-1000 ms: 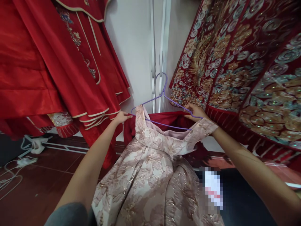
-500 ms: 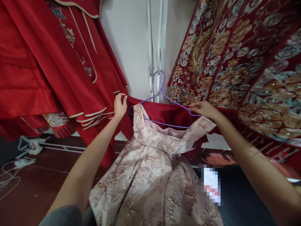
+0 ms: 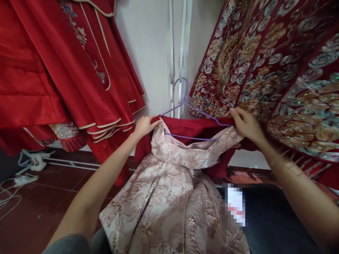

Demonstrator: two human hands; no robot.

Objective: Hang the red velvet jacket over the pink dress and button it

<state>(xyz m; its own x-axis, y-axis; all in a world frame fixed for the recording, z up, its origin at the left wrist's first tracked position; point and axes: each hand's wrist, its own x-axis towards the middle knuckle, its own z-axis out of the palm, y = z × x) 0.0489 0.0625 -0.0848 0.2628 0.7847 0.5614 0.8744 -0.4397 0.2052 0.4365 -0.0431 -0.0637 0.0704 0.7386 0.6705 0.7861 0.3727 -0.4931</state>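
Note:
A pale pink dress with a gold floral pattern [image 3: 169,197] hangs by wide shoulder straps on a purple hanger [image 3: 184,102]. Behind its neckline a dark red garment [image 3: 180,124] spans between my hands, its top edge drawn up close to the hanger. My left hand [image 3: 145,127] is closed on the red garment at the left strap, thumb pointing inward. At the opposite strap my right hand [image 3: 245,123] pinches the red cloth near the hanger's end, fingertips partly hidden. The lower part of the red garment is covered by the dress.
Red robes with pale piping [image 3: 106,106] hang at the left. A heavily embroidered red garment [image 3: 265,70] hangs at the right. White metal rails [image 3: 182,42] stand against the wall. White cables [image 3: 16,187] lie on the floor, and a dark surface [image 3: 275,215] is at lower right.
My left hand has moved right, bringing the red cloth in to the dress's left strap. My right hand has shifted slightly right and up, with its fingers now curled at the right strap.

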